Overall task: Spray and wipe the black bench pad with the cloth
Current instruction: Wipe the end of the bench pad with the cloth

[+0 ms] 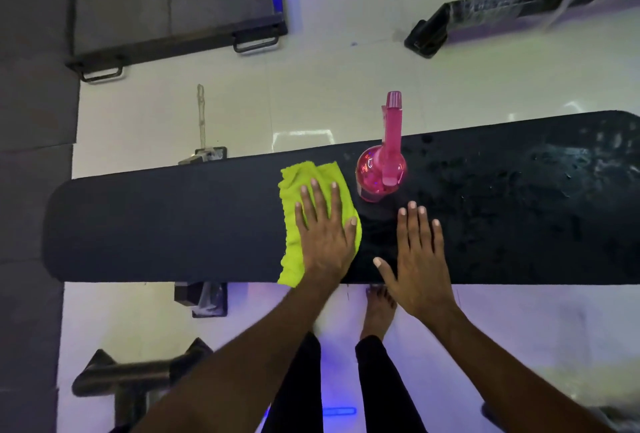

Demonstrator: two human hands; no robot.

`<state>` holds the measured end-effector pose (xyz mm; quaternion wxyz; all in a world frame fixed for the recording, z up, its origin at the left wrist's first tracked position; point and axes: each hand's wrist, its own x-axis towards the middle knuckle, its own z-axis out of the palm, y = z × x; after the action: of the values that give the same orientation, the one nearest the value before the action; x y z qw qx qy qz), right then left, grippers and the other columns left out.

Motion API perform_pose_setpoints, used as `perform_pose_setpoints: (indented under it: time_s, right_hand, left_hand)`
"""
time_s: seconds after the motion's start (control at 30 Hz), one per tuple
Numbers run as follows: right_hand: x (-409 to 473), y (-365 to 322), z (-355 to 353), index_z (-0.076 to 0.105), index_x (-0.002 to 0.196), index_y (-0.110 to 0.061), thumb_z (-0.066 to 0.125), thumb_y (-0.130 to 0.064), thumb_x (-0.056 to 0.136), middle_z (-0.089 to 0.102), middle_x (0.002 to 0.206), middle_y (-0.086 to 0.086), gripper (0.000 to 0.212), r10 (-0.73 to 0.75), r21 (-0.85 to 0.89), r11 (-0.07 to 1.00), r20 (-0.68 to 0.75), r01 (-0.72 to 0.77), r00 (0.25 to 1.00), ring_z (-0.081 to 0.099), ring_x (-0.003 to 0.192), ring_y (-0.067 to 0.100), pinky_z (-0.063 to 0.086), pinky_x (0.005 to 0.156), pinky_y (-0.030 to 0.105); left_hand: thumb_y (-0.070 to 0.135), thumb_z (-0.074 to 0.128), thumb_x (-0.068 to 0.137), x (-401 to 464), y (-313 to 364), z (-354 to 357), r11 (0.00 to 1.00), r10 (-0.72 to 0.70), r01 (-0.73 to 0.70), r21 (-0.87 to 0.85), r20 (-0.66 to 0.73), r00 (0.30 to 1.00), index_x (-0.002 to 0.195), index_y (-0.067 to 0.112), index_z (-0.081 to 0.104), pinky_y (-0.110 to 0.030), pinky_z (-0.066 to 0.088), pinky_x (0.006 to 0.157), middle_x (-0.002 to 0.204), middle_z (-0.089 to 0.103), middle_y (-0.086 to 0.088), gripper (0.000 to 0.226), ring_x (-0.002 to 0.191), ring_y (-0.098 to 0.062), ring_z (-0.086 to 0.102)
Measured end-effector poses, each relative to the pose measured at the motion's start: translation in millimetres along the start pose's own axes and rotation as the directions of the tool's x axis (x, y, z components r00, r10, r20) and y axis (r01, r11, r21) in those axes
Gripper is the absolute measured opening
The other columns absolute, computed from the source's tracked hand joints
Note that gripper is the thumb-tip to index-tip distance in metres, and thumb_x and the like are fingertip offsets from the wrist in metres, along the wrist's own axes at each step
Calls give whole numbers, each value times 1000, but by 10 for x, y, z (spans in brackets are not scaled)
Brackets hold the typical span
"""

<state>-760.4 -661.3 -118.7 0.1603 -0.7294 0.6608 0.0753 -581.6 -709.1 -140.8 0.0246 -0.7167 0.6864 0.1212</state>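
Observation:
The long black bench pad (166,225) runs across the view from left to right. Its right part glistens with wet droplets; its left part looks dry. A lime-green cloth (298,183) lies on the pad near the middle. My left hand (323,228) presses flat on the cloth, fingers spread. My right hand (419,259) rests flat on the bare pad just to the right, holding nothing. A pink spray bottle (381,173) stands upright on the pad beyond my right hand, its nozzle pointing away from me, untouched.
White tiled floor surrounds the bench. A dark platform with handles (180,10) lies at the far left, a black equipment frame (485,13) at the far right, another black frame foot (131,377) near left. My bare feet (379,311) stand under the pad's near edge.

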Motion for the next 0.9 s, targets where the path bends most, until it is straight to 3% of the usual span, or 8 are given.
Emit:
perform_pose_setpoints:
  time_s: [0.07,0.13,0.27,0.33,0.53,0.73,0.8,0.9]
  right_hand:
    - [-3,8,14,0,165,-2,24,-63,100,-4,175,21,93,-6,-14,1000,4,6,1000,0,164,36,14,132,57]
    - [-4,18,24,1,166,-1,28,-62,100,-2,175,20,94,-10,-15,1000,-2,10,1000,1,164,36,14,132,57]
    - [-5,38,62,4,166,-1,28,-62,100,0,175,21,93,-16,-19,1000,-12,16,1000,4,164,37,15,132,57]
    - [3,39,94,4,166,-2,23,-61,102,-1,175,20,89,-15,-20,1000,-5,15,1000,2,164,37,14,132,57]
    - [27,38,228,8,166,-2,26,-55,104,4,175,22,83,-5,-26,1000,-72,3,997,5,164,37,13,132,58]
    - [12,15,194,8,166,-1,26,-54,105,3,175,22,82,1,-31,1000,-80,-3,997,5,164,37,11,132,58]
    - [6,-2,180,7,166,-2,23,-54,105,2,175,21,82,13,-42,999,-74,-16,997,4,164,37,12,132,58]
    - [8,1,187,6,166,-3,20,-54,106,0,175,21,81,11,-56,998,-73,-15,997,2,164,37,11,132,58]
  left_hand:
    - [56,18,107,150,-209,-55,980,193,-194,44,25,981,168,23,4,-55,12,130,176,-3,-13,71,163,-35,-3]
    - [58,17,107,161,-450,-69,975,210,-208,73,-10,978,168,27,4,-51,14,130,177,-1,-8,69,164,-30,-1]
    - [49,23,107,-368,-180,139,976,-216,214,-29,-91,972,168,20,8,-56,17,129,176,2,-15,69,163,-35,2]
    - [46,25,106,-506,135,215,954,-296,290,-79,-84,952,167,15,10,-58,18,128,174,4,-22,71,162,-41,3]
    - [58,24,107,22,-304,121,978,209,-210,2,-69,975,168,25,10,-50,10,131,176,3,-10,71,164,-31,1]
    - [48,24,108,-575,-101,265,971,-237,231,-62,-115,965,168,18,8,-56,15,130,175,4,-18,69,163,-35,3]
    - [47,25,106,-706,179,280,970,-239,235,-68,-72,968,168,15,7,-58,15,129,174,2,-23,72,162,-40,2]
    - [52,27,107,-503,193,225,998,-31,28,-55,-56,998,168,18,11,-55,13,130,175,5,-20,71,162,-39,4]
